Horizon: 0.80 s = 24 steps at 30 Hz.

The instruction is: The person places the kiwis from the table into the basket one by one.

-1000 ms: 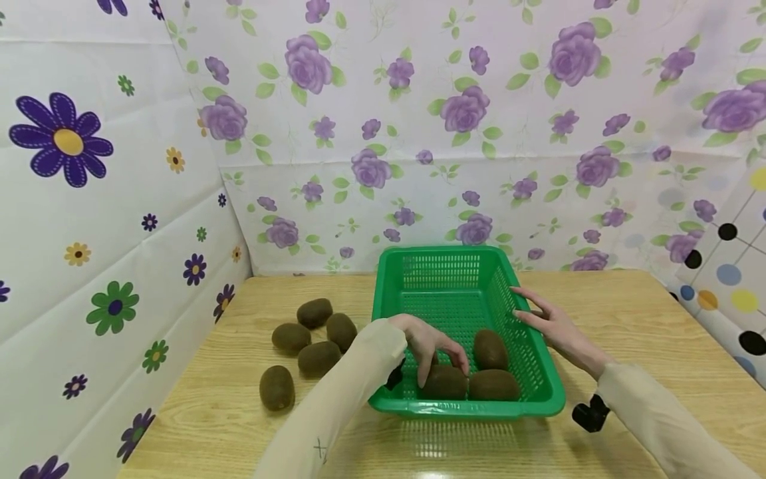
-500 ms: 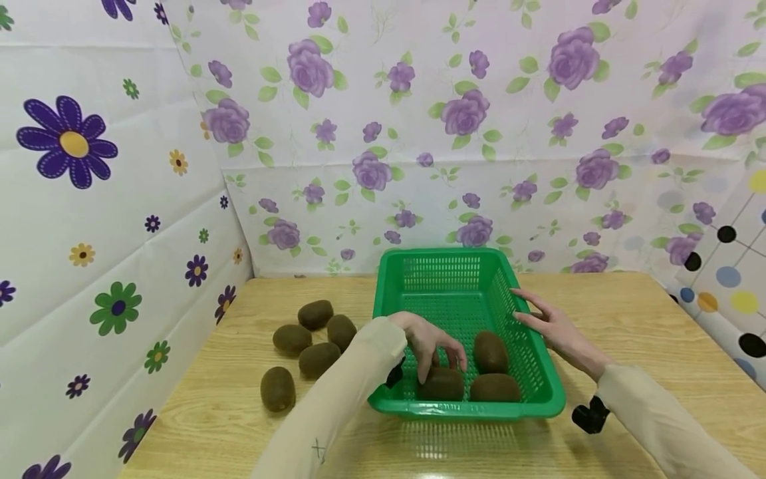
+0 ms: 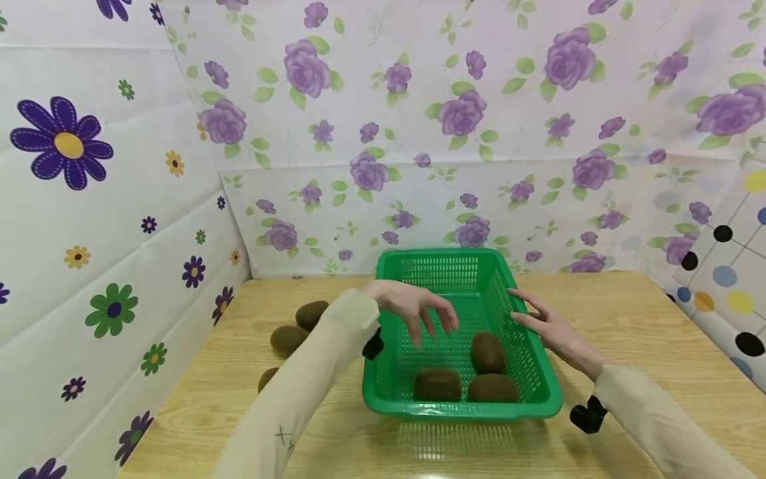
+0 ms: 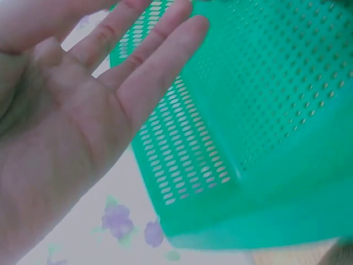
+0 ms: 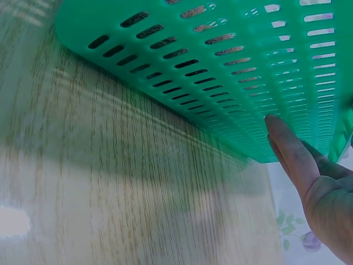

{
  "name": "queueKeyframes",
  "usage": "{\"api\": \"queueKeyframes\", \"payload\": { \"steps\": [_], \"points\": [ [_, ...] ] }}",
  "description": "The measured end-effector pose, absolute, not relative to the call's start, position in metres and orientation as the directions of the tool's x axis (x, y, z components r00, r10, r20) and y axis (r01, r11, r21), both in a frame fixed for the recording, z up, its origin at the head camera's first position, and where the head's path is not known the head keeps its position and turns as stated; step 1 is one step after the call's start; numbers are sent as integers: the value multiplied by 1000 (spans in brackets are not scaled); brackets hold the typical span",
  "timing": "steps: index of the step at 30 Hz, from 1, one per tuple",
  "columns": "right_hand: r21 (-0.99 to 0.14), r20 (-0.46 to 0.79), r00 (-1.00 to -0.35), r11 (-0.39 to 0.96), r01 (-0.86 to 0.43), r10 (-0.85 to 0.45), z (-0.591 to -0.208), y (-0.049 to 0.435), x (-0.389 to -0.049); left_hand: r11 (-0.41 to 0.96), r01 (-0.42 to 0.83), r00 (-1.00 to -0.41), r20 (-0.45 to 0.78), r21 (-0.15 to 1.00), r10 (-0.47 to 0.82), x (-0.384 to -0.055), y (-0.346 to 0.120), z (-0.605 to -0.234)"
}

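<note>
My left hand [image 3: 413,306] hovers over the left half of a green plastic basket [image 3: 455,410], fingers spread and holding nothing. Below it, three brown kiwis lie inside: one at the front left [image 3: 438,385], another at the front right [image 3: 493,388], and a third kiwi [image 3: 488,352] just behind that one. In the left wrist view the palm and straight fingers [image 4: 160,61] show against the perforated basket wall. My right hand [image 3: 556,329] rests at the basket's right side. Seen from the right wrist, its extended fingers [image 5: 292,146] reach to the outer wall.
More kiwis [image 3: 288,340] lie on the wooden table [image 3: 197,426] left of the basket, partly hidden behind my left sleeve [image 3: 299,379]. A flower-patterned sheet [image 3: 335,199] hangs behind the table, and another patterned sheet [image 3: 120,233] covers the left side.
My left hand has let go of the front-left kiwi and risen up and back to the left. That kiwi stays in the basket. The right hand keeps its place.
</note>
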State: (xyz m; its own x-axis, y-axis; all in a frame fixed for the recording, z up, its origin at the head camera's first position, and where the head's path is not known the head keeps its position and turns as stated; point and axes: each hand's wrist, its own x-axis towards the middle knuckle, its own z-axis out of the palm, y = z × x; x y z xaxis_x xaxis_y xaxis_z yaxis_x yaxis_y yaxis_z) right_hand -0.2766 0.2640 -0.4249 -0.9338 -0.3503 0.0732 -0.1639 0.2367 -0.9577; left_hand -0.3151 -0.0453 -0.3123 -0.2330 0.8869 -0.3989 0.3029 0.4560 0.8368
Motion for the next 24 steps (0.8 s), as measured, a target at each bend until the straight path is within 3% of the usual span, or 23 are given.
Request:
{"api": "queueKeyframes", "payload": {
  "steps": [13,24],
  "points": [
    [-961,78,-935,223,-163,-347,-423,264,-277,350,375,-392,-196,858,899,-323,-99,-286],
    [-960,74,-936,230,-161,-345,-424,263,-277,403,315,-552,-179,859,814,-323,-161,-292]
  ]
}}
